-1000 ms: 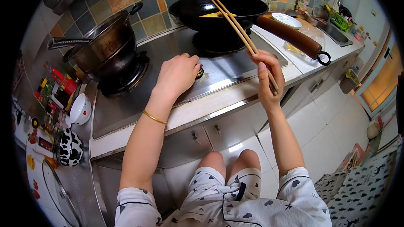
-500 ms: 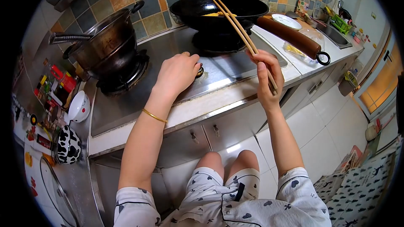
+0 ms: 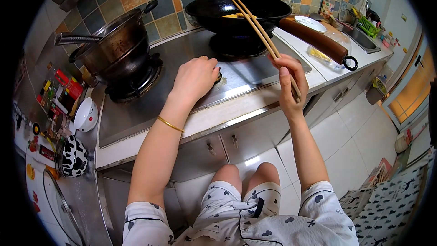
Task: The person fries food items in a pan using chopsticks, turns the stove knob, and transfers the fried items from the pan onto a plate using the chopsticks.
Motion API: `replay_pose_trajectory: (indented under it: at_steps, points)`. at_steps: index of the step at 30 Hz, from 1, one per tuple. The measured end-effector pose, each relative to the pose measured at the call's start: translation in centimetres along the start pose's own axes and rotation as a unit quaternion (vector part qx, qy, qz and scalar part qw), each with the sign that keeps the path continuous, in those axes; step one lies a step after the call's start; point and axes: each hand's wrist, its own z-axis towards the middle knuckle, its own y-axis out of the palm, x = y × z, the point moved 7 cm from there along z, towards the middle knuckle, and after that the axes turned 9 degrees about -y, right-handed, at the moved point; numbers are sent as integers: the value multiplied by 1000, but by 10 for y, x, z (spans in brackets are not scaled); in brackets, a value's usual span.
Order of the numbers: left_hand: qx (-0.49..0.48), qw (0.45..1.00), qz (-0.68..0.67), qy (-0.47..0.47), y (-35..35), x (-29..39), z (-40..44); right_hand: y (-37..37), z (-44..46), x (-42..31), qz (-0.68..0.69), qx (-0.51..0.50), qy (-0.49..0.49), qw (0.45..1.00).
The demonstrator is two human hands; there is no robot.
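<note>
As hand (image 3: 292, 78) holds two chopsticks (image 3: 257, 28), one wok (image 3: 216, 13)

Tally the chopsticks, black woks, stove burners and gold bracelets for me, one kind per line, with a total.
Chopsticks, in the right hand: 2
Black wok: 1
Stove burners: 2
Gold bracelet: 1
Total: 6

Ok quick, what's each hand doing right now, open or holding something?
Left hand: fingers bent at the stove knob; can't tell whether the grip is closed.
Right hand: closed, holding chopsticks.
</note>
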Motion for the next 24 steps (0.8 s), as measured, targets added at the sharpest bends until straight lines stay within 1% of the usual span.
replay_pose_trajectory:
  at_steps: [10,16,24]
  points:
    - [-4,1000,-5,-9,1,-1,0,-1,-2,2,-25,-27,-11,999]
    - [-8,1000,-4,-10,2,-1,1,0,0,-1,-4,-3,-5,1000]
    - [-10,1000,-1,-13,1,0,0,0,0,-1,0,2,1,1000]
